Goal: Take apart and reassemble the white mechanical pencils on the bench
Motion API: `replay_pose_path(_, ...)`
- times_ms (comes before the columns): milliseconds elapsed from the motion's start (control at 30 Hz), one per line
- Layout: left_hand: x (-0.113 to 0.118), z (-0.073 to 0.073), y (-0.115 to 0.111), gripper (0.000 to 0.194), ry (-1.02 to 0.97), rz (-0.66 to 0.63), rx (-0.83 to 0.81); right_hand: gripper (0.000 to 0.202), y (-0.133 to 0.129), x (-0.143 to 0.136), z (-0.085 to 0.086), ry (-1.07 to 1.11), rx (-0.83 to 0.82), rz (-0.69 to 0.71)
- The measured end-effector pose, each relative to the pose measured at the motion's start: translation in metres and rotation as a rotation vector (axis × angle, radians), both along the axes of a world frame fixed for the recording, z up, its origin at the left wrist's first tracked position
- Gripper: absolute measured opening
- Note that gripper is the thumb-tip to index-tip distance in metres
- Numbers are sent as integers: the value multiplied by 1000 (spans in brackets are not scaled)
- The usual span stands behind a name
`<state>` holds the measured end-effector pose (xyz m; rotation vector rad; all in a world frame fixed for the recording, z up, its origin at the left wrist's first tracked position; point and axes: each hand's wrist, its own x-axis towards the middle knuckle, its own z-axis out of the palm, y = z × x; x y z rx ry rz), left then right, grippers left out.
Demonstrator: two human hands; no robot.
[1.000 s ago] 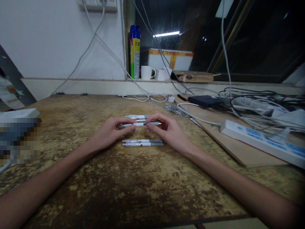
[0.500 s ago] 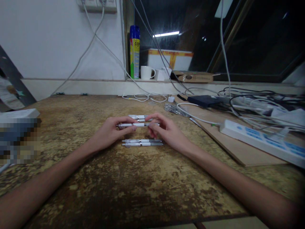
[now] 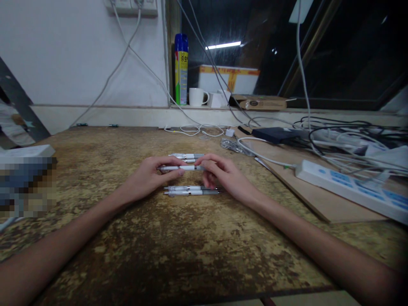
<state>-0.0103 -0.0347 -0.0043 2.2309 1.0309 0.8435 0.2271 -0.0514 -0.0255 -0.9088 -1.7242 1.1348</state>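
A white pen [image 3: 188, 168] lies level between both hands, above the worn wooden table. The fingers and thumb of my left hand [image 3: 156, 174] are closed on its left end. At its grey right end, the thumb and fingers of my right hand [image 3: 219, 170] pinch it. Just behind it are more white pens [image 3: 188, 156], partly hidden by the fingers. Nearer to me, two pens [image 3: 188, 192] lie side by side on the table, their grey ends to the right, below my right hand's curled fingers.
At the right a white power strip [image 3: 350, 187] rests on a brown board [image 3: 306, 191], with tangled cables and a dark box [image 3: 276, 135] behind. A spray can [image 3: 181, 70] and white mug [image 3: 197, 97] stand on the window sill. A blurred-out object lies at the left edge.
My right hand's thumb and fingers have shifted and now close round the pen's right end. My left hand keeps its grip. The near pens have not moved on the table.
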Motion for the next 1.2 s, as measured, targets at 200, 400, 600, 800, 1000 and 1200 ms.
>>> replay_pose_path(200, -1, -1, 1, 35, -1, 3, 8, 24, 1, 0, 1, 1, 6, -10)
replay_pose_path(400, -1, -2, 3, 32, 1, 4, 22, 19, 0, 1, 2, -20, 72, -34)
replay_pose_path(600, 0, 0, 1, 29, 4, -19, 4, 28, -1, 1, 2, -43, 19, -24)
replay_pose_path(800, 0, 0, 1, 32, 6, -2, 7, 21, 2, 2, 1, -38, 103, -35)
replay_pose_path(1000, 0, -1, 1, 29, -6, -17, -2, 32, 1, 1, -1, -36, 16, 22)
replay_pose_path(1200, -1, -3, 3, 32, -16, -7, -31, 23, 1, 3, 0, -93, 195, -51)
